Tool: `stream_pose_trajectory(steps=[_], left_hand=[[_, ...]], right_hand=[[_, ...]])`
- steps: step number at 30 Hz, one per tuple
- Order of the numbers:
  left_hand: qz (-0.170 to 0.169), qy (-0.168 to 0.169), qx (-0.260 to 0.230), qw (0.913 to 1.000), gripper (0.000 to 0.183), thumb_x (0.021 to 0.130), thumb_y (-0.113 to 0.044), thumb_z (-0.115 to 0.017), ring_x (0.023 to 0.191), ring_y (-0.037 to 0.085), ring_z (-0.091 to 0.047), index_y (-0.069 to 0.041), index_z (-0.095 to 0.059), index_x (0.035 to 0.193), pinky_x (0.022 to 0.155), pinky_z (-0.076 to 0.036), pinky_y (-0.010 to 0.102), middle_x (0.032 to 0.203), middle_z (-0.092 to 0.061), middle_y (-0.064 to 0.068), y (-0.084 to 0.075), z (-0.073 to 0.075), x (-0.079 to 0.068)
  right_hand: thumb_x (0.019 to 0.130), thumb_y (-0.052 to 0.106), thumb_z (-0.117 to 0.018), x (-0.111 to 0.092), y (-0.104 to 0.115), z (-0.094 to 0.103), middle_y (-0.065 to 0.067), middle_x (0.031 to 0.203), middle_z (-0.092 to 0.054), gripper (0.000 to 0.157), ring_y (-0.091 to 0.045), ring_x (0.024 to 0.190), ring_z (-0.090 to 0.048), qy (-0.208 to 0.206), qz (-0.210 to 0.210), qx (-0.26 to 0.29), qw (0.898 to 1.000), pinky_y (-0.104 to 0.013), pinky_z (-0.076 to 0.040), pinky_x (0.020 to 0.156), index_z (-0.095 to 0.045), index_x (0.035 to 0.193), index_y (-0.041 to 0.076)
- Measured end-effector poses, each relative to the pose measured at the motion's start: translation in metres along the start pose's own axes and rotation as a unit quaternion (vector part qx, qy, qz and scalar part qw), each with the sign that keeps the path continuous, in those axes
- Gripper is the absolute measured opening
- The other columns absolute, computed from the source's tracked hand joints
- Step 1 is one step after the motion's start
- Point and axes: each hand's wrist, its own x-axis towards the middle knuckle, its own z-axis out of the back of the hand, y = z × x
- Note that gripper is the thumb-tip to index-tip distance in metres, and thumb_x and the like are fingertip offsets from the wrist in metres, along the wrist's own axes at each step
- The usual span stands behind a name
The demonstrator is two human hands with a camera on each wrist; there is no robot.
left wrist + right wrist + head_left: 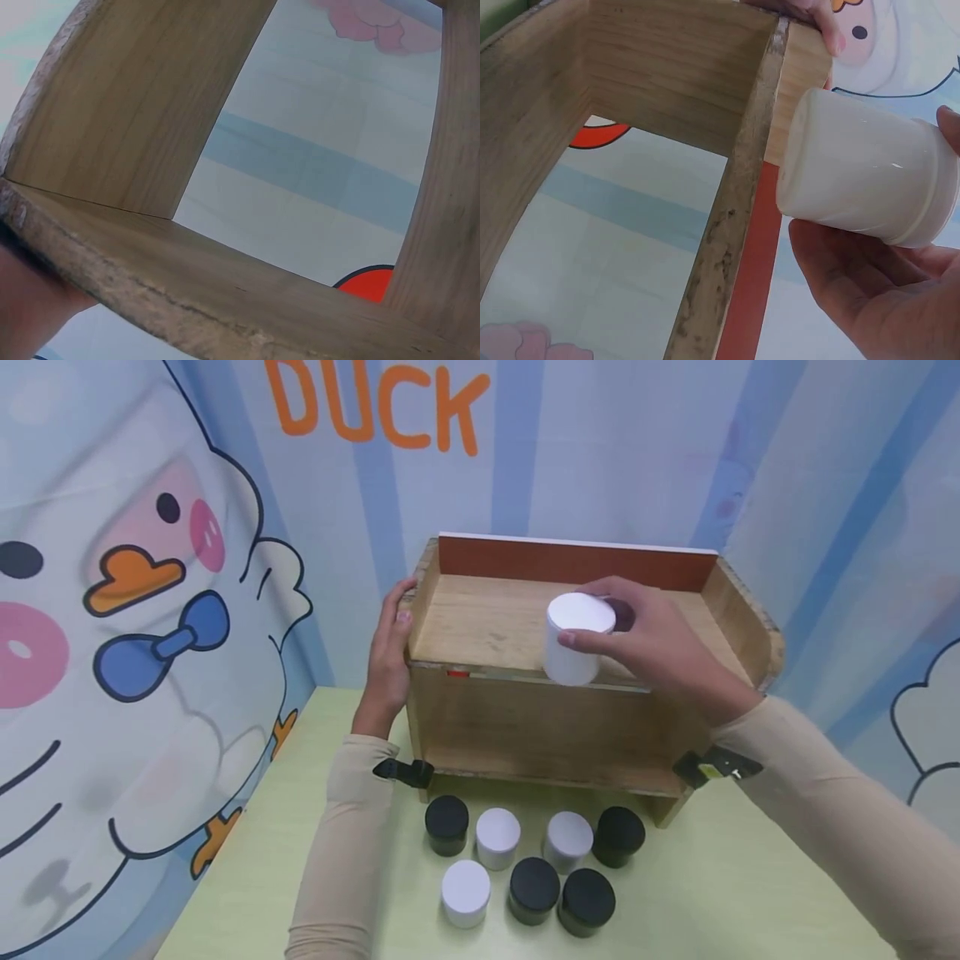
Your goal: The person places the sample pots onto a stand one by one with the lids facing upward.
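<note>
My right hand [660, 639] grips a white lidded jar [573, 647] between thumb and fingers, over the front edge of a wooden shelf's [480, 618] upper level. In the right wrist view the jar [862, 169] lies across the picture, fingers [840, 270] beneath it, its base close to the shelf edge. My left hand [387, 660] rests on the shelf's left side panel, fingers over its outer edge. Only part of that hand [34, 307] shows in the left wrist view, beside the rough wooden edge [150, 300].
On the pale green table [255, 868], in front of the shelf, stand several black-lidded jars [534, 889] and white jars [465, 893] in loose rows. The shelf has an open lower level [540, 727]. Behind hangs a printed duck curtain [600, 460].
</note>
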Motion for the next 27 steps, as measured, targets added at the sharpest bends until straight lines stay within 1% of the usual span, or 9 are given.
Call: stream_pose_trajectory(steps=[7,11,17,21,27], left_hand=[[-0.008,-0.008,-0.006,0.9999,0.050,0.105,-0.043,-0.027,0.149,0.026,-0.029,-0.032,-0.037,0.153,0.118,-0.022,0.063,0.163,-0.030,-0.001,0.000,-0.001,0.000],[-0.007,-0.015,0.001,0.9999,0.050,0.104,-0.044,-0.027,0.146,0.027,-0.032,-0.032,-0.037,0.152,0.117,-0.024,0.063,0.162,-0.032,0.001,-0.001,-0.002,0.000],[-0.016,-0.026,0.005,0.9995,0.050,0.104,-0.041,-0.026,0.141,0.028,-0.036,-0.028,-0.039,0.151,0.115,-0.027,0.062,0.160,-0.035,0.004,-0.003,-0.004,0.000],[-0.016,-0.024,0.002,0.9996,0.051,0.104,-0.041,-0.027,0.142,0.028,-0.035,-0.027,-0.038,0.151,0.115,-0.027,0.062,0.160,-0.034,0.004,-0.002,-0.005,0.000],[-0.003,-0.019,0.011,0.9998,0.052,0.103,-0.044,-0.025,0.146,0.028,-0.032,-0.030,-0.036,0.152,0.117,-0.025,0.065,0.162,-0.031,0.001,-0.001,-0.005,-0.002]], right_hand=[[0.085,0.044,-0.077,0.024,0.004,-0.007,-0.009,0.124,-0.065,0.059,-0.025,0.106,-0.060,0.007,-0.016,0.002,1.000,-0.036,-0.047,0.090,-0.060,0.130,0.012],[0.086,0.043,-0.076,0.039,0.010,-0.013,-0.011,0.128,-0.063,0.060,-0.026,0.110,-0.059,0.011,-0.021,0.005,1.000,-0.039,-0.048,0.094,-0.057,0.133,0.008],[0.089,0.042,-0.073,0.062,0.023,-0.021,-0.013,0.135,-0.059,0.064,-0.027,0.118,-0.056,0.010,-0.023,0.013,1.000,-0.045,-0.049,0.100,-0.052,0.137,0.006],[0.089,0.040,-0.072,0.078,0.031,-0.028,-0.015,0.138,-0.056,0.065,-0.027,0.121,-0.055,0.013,-0.038,0.026,0.999,-0.044,-0.050,0.100,-0.050,0.139,0.004],[0.088,0.040,-0.073,0.099,0.035,-0.044,-0.015,0.139,-0.055,0.067,-0.027,0.123,-0.054,0.011,-0.060,0.047,0.997,-0.044,-0.049,0.104,-0.049,0.138,0.003]])
